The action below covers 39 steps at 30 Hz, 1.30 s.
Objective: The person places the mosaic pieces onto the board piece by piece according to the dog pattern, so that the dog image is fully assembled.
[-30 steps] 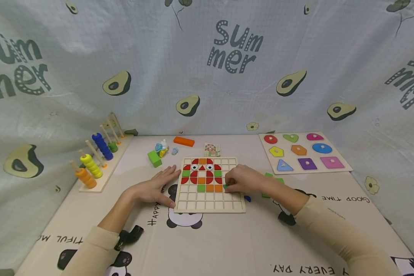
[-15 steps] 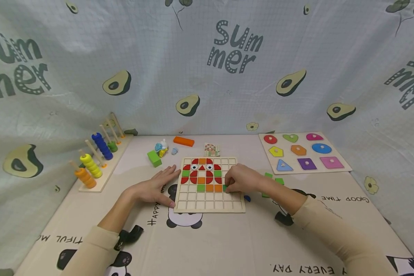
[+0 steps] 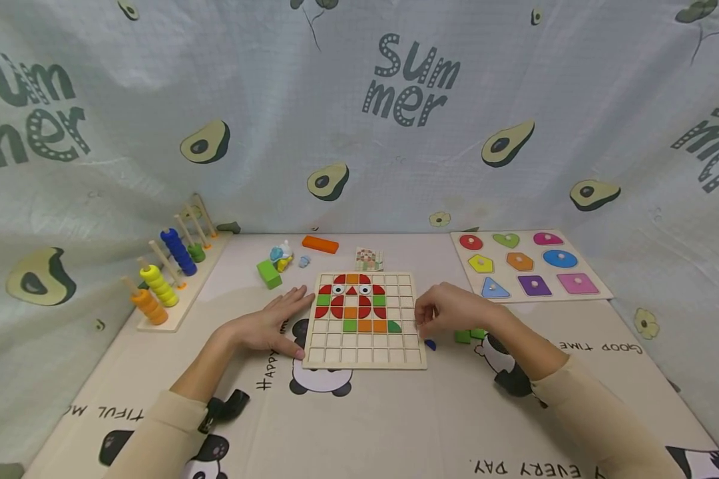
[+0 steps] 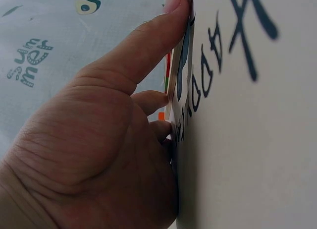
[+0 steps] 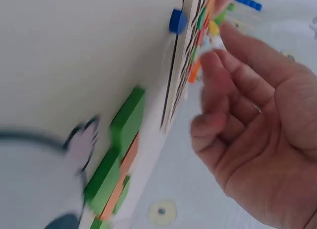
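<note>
A wooden grid board lies flat, with red, orange, green and eye-printed tiles forming a pattern in its upper part. My left hand rests at the board's left side; its thumb touches the lower left edge, fingers spread, and in the left wrist view the thumb lies on the rim. My right hand hovers by the right edge. In the right wrist view its fingers are loosely curled with nothing between them. A green rounded tile sits at the right end of the lowest tile row.
Right of the board lie a small blue piece and several green blocks, partly behind the right arm. A shape puzzle stands back right, a ring stacker left. Behind the board are a picture card, orange block, green block and figurine.
My right hand has let go of the green rounded tile, leaving it in the grid, and has moved right to the board's edge. The left hand has stayed put.
</note>
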Each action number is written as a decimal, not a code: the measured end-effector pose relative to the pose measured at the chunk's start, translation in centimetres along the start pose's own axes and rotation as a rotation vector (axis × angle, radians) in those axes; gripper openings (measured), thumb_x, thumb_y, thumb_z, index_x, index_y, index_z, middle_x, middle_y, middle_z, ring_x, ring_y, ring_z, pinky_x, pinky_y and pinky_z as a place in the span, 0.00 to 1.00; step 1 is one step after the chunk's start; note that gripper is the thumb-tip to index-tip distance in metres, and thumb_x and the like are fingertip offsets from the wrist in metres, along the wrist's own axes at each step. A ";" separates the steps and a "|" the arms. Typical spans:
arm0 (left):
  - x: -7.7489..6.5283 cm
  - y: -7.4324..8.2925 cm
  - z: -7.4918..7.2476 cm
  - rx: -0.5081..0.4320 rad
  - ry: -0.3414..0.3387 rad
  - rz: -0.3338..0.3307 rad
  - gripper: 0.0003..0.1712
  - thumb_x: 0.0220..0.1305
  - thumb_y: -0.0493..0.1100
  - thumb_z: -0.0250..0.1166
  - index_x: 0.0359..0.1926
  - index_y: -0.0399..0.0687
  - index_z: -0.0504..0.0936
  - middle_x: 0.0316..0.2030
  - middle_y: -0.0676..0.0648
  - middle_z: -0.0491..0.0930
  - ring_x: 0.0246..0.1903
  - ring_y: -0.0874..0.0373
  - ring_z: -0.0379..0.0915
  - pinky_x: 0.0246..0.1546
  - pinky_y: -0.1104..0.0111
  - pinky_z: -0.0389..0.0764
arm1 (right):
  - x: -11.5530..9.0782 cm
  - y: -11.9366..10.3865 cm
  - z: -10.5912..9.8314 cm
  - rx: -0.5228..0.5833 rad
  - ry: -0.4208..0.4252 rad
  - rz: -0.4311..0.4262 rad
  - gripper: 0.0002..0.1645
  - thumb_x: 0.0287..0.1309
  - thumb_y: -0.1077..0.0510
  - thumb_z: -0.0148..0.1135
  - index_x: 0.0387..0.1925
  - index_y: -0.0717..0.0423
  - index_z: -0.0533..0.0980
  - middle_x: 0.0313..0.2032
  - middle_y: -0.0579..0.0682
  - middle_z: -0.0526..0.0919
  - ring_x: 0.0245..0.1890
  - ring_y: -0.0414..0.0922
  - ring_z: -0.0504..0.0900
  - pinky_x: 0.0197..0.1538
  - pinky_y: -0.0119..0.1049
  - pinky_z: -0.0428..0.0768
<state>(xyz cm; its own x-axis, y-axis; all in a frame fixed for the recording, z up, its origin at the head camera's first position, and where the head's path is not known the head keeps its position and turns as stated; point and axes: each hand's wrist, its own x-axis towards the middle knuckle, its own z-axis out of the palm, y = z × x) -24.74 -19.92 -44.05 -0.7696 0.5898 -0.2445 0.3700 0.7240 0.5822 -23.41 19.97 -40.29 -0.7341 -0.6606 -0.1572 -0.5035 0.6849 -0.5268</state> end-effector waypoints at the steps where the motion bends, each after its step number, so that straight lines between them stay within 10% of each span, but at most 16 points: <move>1: 0.0 0.0 0.0 0.003 -0.002 -0.006 0.67 0.39 0.68 0.74 0.76 0.65 0.45 0.76 0.53 0.32 0.74 0.48 0.24 0.70 0.43 0.35 | -0.4 0.3 0.0 0.006 -0.020 -0.001 0.07 0.49 0.54 0.73 0.26 0.43 0.81 0.23 0.38 0.80 0.25 0.38 0.76 0.28 0.31 0.76; 39: 0.1 0.0 0.0 0.004 -0.002 -0.001 0.67 0.39 0.68 0.74 0.76 0.63 0.45 0.76 0.53 0.32 0.74 0.47 0.24 0.70 0.43 0.35 | -1.6 1.7 1.0 -0.133 -0.010 -0.128 0.05 0.65 0.53 0.60 0.38 0.42 0.81 0.33 0.35 0.82 0.31 0.34 0.76 0.38 0.28 0.79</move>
<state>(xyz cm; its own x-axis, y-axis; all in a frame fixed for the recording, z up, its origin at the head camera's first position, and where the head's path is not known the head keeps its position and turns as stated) -24.88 -19.88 -44.07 -0.7690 0.5896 -0.2470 0.3711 0.7264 0.5784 -22.69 21.88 -41.80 -0.6562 -0.7473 -0.1046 -0.6486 0.6295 -0.4279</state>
